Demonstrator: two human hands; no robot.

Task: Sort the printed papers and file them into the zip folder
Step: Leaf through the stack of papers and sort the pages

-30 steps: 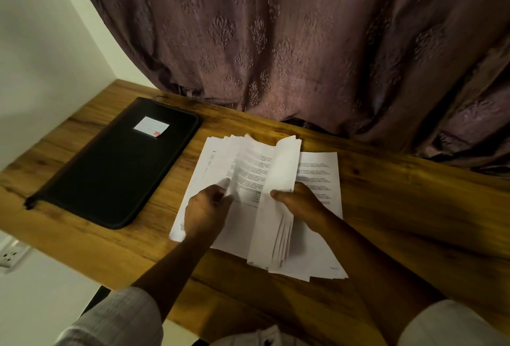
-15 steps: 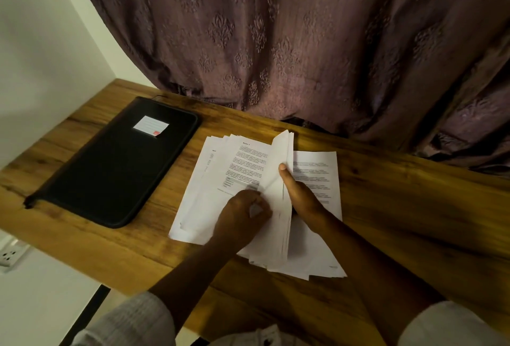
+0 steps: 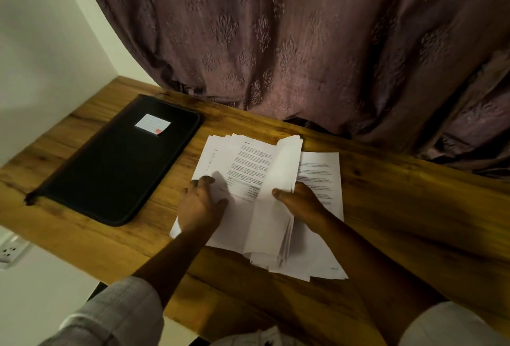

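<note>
Nearest: pale left sleeve [image 3: 116,315] and right sleeve [image 3: 452,323] at the bottom edge, bare forearms reaching forward over the wooden table [image 3: 414,207]. A white wall socket [image 3: 8,250] sits low at left, below the table edge. Left hand [image 3: 200,203]: lies palm down on the left part of the printed papers [image 3: 248,163], fingers loosely spread and resting on the top sheet, thumb out to the right. Right hand [image 3: 299,202]: thumb over the front of a raised sheaf [image 3: 271,224], fingers hidden behind it, so the sheaf is gripped and stands curled up on edge between the two halves of the spread. Papers lie fanned in the table's middle; text lines show on the open left page and on the flat sheets to the right of the sheaf, too small to read. Further left, well apart from the papers: black zip folder [image 3: 110,169], flat and closed, with a small white label [image 3: 152,124] near its far end. Behind: patterned mauve curtain [image 3: 303,42] hanging to the table's back edge; white wall [image 3: 36,42] at far left.
</note>
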